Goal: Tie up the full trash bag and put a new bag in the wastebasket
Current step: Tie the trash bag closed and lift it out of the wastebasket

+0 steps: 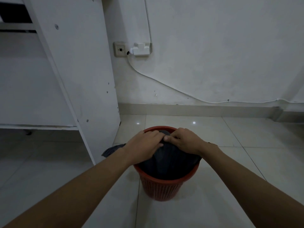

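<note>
A red mesh wastebasket (162, 188) stands on the tiled floor in front of me. A full black trash bag (171, 163) bulges out of its top. My left hand (144, 143) lies on the left of the bag's top with fingers curled into the plastic. My right hand (184, 139) pinches the gathered plastic at the bag's top, thumb tip showing at the middle. Both hands meet above the basket's far rim. A flap of dark bag (111, 149) hangs out to the left behind my left wrist.
A white cabinet side panel (79, 79) rises just left of the basket. Behind it is a white wall with a socket and plug (141, 49) and a white cable (164, 81) running down to the baseboard. Pale floor tiles (246, 162) spread to the right.
</note>
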The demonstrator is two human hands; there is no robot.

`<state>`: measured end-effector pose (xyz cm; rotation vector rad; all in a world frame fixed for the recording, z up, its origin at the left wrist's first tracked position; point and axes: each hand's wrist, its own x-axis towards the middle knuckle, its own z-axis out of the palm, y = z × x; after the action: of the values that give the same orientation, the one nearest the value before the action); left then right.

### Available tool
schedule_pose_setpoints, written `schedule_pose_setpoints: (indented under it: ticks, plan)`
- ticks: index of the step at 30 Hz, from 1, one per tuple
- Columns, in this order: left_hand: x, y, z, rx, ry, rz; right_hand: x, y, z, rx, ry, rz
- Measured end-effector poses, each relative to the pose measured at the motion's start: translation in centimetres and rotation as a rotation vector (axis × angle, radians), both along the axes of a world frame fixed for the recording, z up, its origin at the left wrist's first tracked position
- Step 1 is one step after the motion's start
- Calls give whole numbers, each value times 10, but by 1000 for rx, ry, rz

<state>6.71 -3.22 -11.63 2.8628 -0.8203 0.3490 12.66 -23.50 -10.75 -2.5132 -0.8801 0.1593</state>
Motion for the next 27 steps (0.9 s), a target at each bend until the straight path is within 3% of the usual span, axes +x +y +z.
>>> schedule_pose_setpoints:
  ticks: [3,9,11,13,18,22,27]
  plan:
    - [1,-6,-10,21,20,44,-2,0,1,0,-59,-13]
    - [9,13,-6,-111,249,182,-8,-27,7,-182,-230,193]
    - [10,18,-2,-243,275,151,-6,-40,4,-103,-138,163]
    - [10,17,7,-257,246,51,-5,-48,2,-41,-21,99]
    - [2,33,7,104,126,-131,2,-59,-6,-184,-61,-70]
    - [-9,48,-13,110,-29,-58,1,-66,-11,-152,-47,-132]
    - [-7,44,-15,-32,117,141,9,-68,-8,46,150,-128]
